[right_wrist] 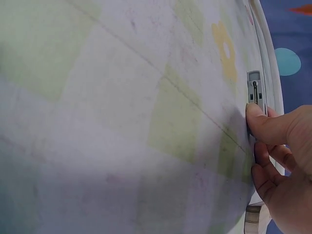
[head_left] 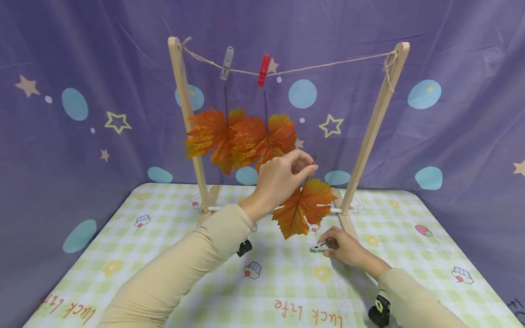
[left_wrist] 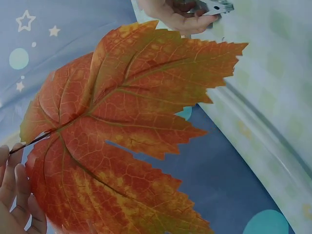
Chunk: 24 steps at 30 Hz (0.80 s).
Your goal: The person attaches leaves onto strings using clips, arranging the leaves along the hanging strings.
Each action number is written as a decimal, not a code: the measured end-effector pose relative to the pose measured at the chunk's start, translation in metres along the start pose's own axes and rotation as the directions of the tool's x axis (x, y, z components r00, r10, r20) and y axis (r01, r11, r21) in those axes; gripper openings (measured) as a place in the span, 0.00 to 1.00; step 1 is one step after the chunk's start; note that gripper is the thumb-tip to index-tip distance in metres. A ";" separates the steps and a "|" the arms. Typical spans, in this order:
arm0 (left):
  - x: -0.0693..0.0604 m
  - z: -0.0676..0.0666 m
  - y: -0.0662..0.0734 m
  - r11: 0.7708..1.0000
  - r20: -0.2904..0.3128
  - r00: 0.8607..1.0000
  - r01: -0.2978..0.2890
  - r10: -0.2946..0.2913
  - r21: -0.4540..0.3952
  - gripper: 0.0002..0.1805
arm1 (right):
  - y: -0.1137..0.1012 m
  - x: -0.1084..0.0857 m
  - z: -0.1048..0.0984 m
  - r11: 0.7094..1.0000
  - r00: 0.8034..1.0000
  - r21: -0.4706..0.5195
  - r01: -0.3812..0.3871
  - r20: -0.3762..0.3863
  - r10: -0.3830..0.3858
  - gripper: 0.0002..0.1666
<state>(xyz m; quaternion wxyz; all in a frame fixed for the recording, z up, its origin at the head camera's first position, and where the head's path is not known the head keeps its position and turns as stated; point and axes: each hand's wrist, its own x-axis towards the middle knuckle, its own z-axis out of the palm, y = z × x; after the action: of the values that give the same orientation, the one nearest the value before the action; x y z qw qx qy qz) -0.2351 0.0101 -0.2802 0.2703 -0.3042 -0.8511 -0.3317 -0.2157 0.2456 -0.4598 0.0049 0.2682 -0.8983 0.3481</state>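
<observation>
My left hand point(head_left: 283, 177) pinches the thin dark stem of an orange maple leaf point(head_left: 305, 209), which hangs down below the fingers. In the left wrist view the leaf point(left_wrist: 131, 112) fills most of the picture, its stem between the fingertips at the lower left. Low over the table, my right hand point(head_left: 344, 246) grips a grey clothespin point(head_left: 319, 247) between thumb and fingers; the right wrist view shows this clothespin point(right_wrist: 255, 87) beyond the thumb. Two more maple leaves hang from the string point(head_left: 328, 65), one under a grey clothespin point(head_left: 227, 64), the other under a red clothespin point(head_left: 264, 70).
The string runs between two wooden posts, a left post point(head_left: 184, 100) and a right post point(head_left: 375, 123), joined low by a white rod point(head_left: 215, 208). A checkered cloth point(head_left: 164, 255) covers the table. Behind stands a purple curtain point(head_left: 348, 27) with stars and dots.
</observation>
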 end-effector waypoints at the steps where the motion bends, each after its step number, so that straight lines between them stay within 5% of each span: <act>1: 0.003 0.002 0.000 1.000 -0.005 1.000 -0.002 0.002 0.000 0.10 | 0.000 0.000 0.000 1.000 1.000 -0.001 0.000 -0.001 0.000 0.13; 10: 0.027 0.011 0.006 1.000 -0.017 1.000 0.024 -0.023 0.017 0.13 | -0.001 0.000 0.000 1.000 1.000 0.020 -0.016 0.003 0.016 0.12; 24: 0.057 -0.003 0.010 0.992 -0.053 0.998 0.047 -0.041 0.115 0.13 | -0.007 -0.003 -0.005 0.998 0.999 0.062 -0.028 0.019 0.027 0.11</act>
<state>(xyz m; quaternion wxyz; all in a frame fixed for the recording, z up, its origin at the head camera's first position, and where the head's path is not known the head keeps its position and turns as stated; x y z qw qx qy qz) -0.2657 0.0338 -0.2363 0.3017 -0.2604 -0.8684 -0.2949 -0.2104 0.2459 -0.4516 -0.0163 0.2587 -0.8906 0.3737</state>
